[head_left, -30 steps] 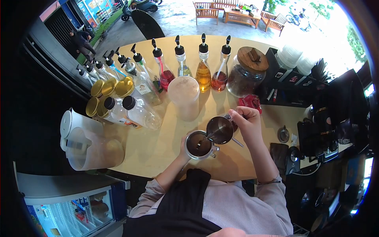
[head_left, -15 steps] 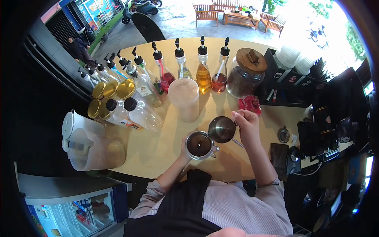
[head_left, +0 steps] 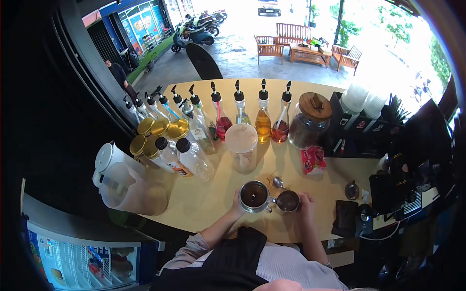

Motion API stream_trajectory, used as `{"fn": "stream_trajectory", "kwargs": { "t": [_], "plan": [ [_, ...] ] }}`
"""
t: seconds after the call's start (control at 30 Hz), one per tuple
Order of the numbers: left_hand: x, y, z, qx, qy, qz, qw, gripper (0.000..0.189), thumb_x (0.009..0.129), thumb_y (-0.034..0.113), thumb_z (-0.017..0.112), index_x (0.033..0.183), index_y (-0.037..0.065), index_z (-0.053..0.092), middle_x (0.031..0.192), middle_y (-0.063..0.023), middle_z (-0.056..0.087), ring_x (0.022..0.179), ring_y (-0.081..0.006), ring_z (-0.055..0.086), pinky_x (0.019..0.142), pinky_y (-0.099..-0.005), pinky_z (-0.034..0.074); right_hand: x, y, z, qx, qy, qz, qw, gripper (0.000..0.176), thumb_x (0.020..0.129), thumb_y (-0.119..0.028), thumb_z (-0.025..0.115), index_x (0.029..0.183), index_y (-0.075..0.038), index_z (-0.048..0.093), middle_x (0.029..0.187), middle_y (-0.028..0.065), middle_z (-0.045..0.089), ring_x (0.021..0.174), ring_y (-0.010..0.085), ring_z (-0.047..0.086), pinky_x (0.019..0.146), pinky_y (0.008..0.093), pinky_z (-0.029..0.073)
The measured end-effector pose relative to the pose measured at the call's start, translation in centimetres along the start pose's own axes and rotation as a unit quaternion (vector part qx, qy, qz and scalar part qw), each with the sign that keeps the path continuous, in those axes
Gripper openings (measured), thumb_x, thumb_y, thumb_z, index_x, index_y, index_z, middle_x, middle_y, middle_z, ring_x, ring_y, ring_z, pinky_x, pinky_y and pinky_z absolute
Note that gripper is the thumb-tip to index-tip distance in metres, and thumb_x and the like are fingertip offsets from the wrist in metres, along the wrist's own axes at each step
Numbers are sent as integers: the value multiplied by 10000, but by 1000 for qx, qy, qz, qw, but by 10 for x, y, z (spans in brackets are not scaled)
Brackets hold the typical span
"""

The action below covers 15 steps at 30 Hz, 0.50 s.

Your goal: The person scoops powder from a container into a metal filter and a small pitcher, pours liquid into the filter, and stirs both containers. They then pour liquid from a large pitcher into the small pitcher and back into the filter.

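Observation:
My left hand (head_left: 236, 205) is wrapped round the side of a steel cup (head_left: 254, 209) with a handle, which has dark brown liquid (head_left: 253, 195) in it. In my right hand (head_left: 306, 204) is a smaller metal pitcher (head_left: 288, 201), gripped at its right side, its dark inside facing up. The two vessels stand side by side, the pitcher's left edge close to the cup's rim. Just beyond them a metal spoon (head_left: 278, 182) lies on the wooden counter (head_left: 194, 203). A tall clear tub with a pale lid (head_left: 241, 138) stands farther back.
Syrup bottles with black pumps (head_left: 263, 121) line the back. A wooden-lidded jar (head_left: 309, 126) and a red packet (head_left: 313, 160) stand right of centre. Plastic bottles (head_left: 195, 160) and a white jug (head_left: 119, 160) are at left. A person (head_left: 118, 75) is outside.
My right hand has lowered the small pitcher from above and beyond the cup to beside it. The spoon shows more fully. My view has tilted up.

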State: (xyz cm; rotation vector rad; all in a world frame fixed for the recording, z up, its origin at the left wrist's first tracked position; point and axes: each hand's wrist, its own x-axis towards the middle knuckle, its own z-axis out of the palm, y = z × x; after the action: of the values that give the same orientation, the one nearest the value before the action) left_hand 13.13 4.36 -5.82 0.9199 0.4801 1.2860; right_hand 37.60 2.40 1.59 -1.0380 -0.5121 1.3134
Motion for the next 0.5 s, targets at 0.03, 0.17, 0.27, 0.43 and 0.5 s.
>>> {"fn": "stream_trajectory", "kwargs": {
  "t": [0.03, 0.17, 0.27, 0.43, 0.5],
  "plan": [
    [0, 2, 3, 0, -1, -2, 1000, 339, 927, 105, 618, 1246, 24, 537, 1215, -125, 618, 1106, -218, 615, 971, -380, 512, -4, 0, 1, 22, 12, 10, 1000, 259, 859, -72, 611, 637, -136, 495, 607, -57, 467, 548, 42, 428, 515, 211, 345],
    [-1, 6, 9, -13, -11, 6, 1000, 329, 938, 137, 606, 1242, 28, 544, 1210, -119, 618, 1099, -211, 615, 959, -375, 516, -2, 8, -8, 34, -6, 0, 999, 234, 854, -67, 612, 652, -134, 516, 629, -48, 508, 563, 44, 457, 534, 213, 366],
    [-2, 9, 8, -22, -18, -6, 1000, 325, 946, 165, 597, 1238, 31, 550, 1206, -114, 618, 1094, -207, 615, 952, -370, 517, 2, 1, -9, -14, 14, 43, 999, 243, 859, -82, 636, 650, -103, 515, 627, -31, 517, 527, 58, 447, 524, 222, 372],
    [-3, -1, 1, -101, -8, -67, 993, 323, 937, 173, 611, 1225, 37, 555, 1177, -98, 616, 1066, -186, 612, 932, -354, 517, 23, -12, -28, -229, -50, -23, 972, 123, 832, -111, 710, 766, -56, 622, 717, -9, 557, 687, 67, 548, 623, 220, 427],
    [-5, 1, 4, -91, 7, -77, 993, 328, 928, 168, 624, 1221, 38, 557, 1168, -91, 616, 1059, -180, 609, 929, -349, 517, 33, -17, -31, -300, -50, -67, 950, 97, 820, -107, 721, 837, -35, 658, 743, 0, 573, 686, 82, 562, 643, 223, 443]
  ]
}}
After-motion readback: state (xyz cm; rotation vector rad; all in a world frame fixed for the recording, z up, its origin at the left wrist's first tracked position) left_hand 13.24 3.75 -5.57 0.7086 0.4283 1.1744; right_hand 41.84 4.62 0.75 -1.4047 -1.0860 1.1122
